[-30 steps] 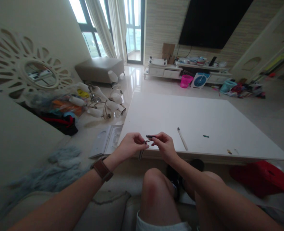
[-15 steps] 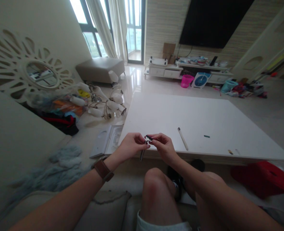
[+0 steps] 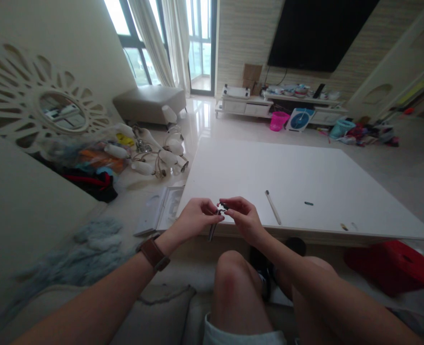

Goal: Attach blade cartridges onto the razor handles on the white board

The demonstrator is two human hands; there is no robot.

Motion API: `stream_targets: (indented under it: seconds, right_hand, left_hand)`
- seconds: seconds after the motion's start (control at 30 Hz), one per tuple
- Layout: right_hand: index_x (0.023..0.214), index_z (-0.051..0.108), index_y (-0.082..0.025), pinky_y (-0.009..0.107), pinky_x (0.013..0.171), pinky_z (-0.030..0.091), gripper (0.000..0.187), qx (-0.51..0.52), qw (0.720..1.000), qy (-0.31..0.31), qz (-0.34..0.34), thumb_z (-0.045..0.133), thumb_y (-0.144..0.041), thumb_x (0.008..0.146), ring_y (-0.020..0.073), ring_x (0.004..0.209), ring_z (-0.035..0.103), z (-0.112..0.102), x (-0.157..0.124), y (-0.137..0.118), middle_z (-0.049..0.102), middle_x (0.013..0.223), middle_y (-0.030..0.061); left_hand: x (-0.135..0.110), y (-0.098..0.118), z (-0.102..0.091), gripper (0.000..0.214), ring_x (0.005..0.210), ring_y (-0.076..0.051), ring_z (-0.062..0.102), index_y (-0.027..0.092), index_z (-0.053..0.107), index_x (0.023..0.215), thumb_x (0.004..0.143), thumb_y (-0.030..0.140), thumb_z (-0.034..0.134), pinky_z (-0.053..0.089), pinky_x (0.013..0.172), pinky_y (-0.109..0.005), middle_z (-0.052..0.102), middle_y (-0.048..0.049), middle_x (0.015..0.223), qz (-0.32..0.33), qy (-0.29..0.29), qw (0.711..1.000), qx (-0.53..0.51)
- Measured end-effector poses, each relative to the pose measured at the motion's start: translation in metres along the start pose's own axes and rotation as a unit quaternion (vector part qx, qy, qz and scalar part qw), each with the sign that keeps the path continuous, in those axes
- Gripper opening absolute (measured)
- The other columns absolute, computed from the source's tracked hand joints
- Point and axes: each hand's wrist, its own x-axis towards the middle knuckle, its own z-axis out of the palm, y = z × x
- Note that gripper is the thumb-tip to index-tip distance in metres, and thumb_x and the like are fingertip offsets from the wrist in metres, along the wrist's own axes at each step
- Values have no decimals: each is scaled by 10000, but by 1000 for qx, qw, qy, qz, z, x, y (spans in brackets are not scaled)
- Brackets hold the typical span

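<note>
My left hand (image 3: 195, 218) pinches a thin dark pen-like barrel (image 3: 212, 231) that hangs down below my fingers, just over the near edge of the low white table (image 3: 255, 167). My right hand (image 3: 242, 216) pinches a small dark part (image 3: 223, 206) against the barrel's top end; both hands meet there, fingertips touching. A brown watch strap sits on my left wrist. On the table to the right lie a slim white stick (image 3: 272, 207) and a small dark green cap-like piece (image 3: 308, 203).
My bare knees are below the hands. A red stool (image 3: 392, 266) stands at the right. On the floor left lie a white tray-like case (image 3: 158, 211), a lamp fixture with white shades (image 3: 154, 153) and a pile of clutter. Farther off are a TV cabinet and a pink bucket (image 3: 277, 120).
The small dark part in my right hand has come in from sticking out level to sitting tight against the barrel's top. Both hands stay in place.
</note>
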Motion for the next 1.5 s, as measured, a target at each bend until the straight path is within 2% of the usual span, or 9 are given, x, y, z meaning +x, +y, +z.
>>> stream_targets:
  seconds: [0.17,1.03,1.5]
  right_hand:
    - [961,755,-256,374,922,518,243,5,1000,2,18,822,-232,729,208,992,690,-2,1,2,761,1060,38]
    - [927,753,-259,311,831,508,229,18,1000,9,19,830,-223,714,173,925,667,-5,2,4,748,1043,26]
    - [906,744,-255,330,834,514,218,18,1000,6,22,830,-223,709,182,933,664,-3,1,1,744,1049,29]
  left_hand:
    - [-1,1,0,215,637,-129,611,142,639,695,655,274,804,465,578,-236,683,-17,668,1,-1,1000,2]
    - [1,-2,-1,208,641,-132,629,148,653,716,671,285,804,472,565,-226,694,-18,670,-1,-5,1000,13]
    - [0,-2,0,239,647,-146,633,149,656,718,667,330,803,477,575,-246,698,-32,683,-2,-5,1000,8]
